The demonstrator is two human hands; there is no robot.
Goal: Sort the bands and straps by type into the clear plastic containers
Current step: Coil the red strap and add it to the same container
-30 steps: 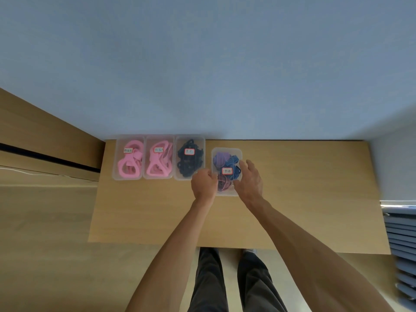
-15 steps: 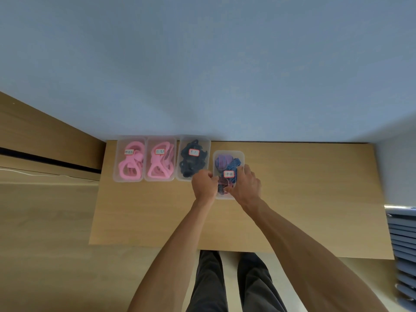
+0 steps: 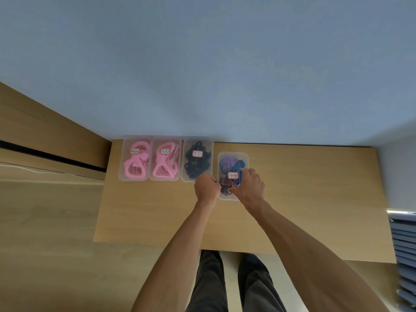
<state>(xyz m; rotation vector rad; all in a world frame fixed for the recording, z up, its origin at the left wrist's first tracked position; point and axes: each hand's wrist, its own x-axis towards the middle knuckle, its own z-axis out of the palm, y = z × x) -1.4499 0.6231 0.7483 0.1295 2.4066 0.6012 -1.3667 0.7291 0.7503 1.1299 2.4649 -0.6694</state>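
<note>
Four clear plastic containers stand on the wooden table [image 3: 304,199]. Two at the far left hold pink straps [image 3: 135,162] [image 3: 165,161], and the third [image 3: 210,140] holds black bands [image 3: 197,164]. The fourth container [image 3: 245,156] sits a little nearer and holds purple [image 3: 226,163], blue [image 3: 239,165] and red-striped bands [image 3: 225,184]. My left hand [image 3: 207,188] is curled at its left rim. My right hand [image 3: 248,188] grips its right side, with the thumb reaching in by the red-striped band.
Each container carries a small white label with a red border. A wall rises behind the table's far edge. A grey slatted object [image 3: 405,255] stands at the right. My legs show below the table's near edge.
My right hand has moved in from the container's right side and curled over its rim and contents. My left hand stays at the left rim. The container has barely shifted.
</note>
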